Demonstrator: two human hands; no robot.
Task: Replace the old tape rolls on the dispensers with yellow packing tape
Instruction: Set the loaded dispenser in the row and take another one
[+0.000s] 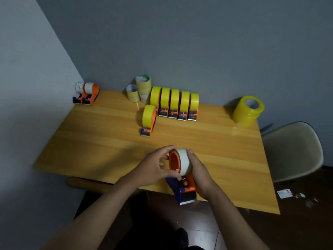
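Both hands (180, 170) grip white-roll dispenser (182, 175); six yellow-loaded dispensers (173, 103) behind, yellow stack (247, 110) right

Your two forearms are bare from the bottom of the frame up to the wrists, with no sleeve, watch, band or glove on either. Your left hand (153, 170) and right hand (200, 175) are bare too, and no ring shows on your fingers (172, 147). Your nails look short and unpainted. Low in the frame a dark shape may be your clothing, too dim to tell.
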